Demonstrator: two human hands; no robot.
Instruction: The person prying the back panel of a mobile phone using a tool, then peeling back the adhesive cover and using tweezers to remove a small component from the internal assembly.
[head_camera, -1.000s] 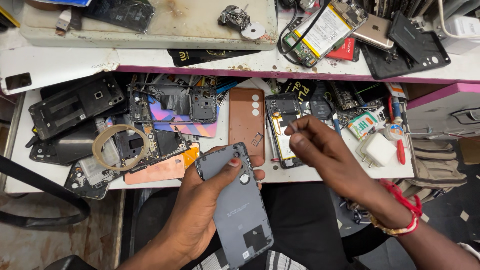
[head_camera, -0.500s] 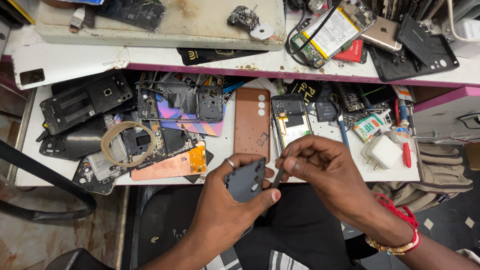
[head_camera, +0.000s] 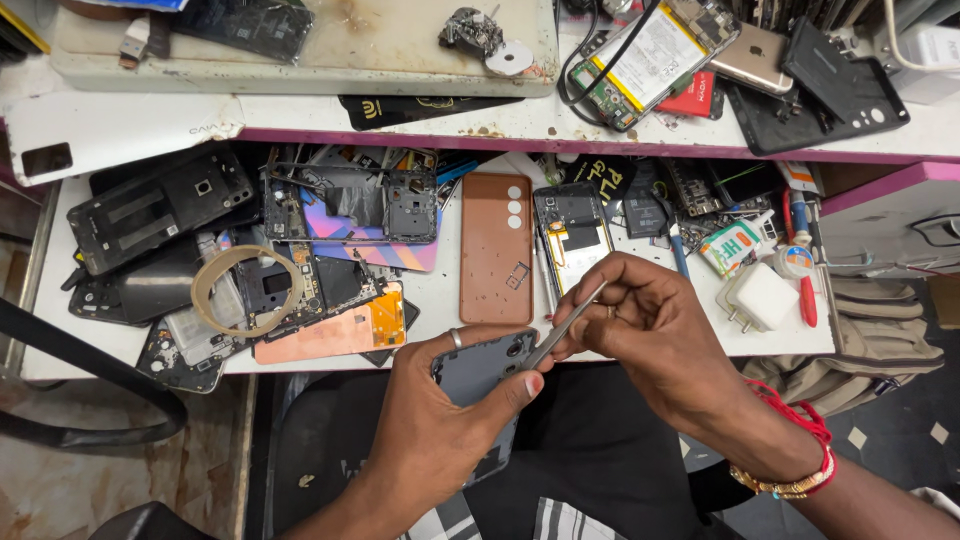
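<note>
The left hand (head_camera: 440, 420) rises from the bottom centre of the frame, fingers curled and thumb pressed across to the right. The right hand (head_camera: 650, 335) reaches in from the lower right, fingertips pinched together, wrist bent toward the left hand.

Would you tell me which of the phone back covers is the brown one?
The brown back cover lying flat mid-bench, above the left hand; the held one is grey.

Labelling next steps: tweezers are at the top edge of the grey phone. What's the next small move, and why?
Probably ease the tweezers tip into the top corner of the grey phone, by its camera holes. The right hand already aims the tip there, and the left hand grips the phone steady, thumb near the tip.
</note>
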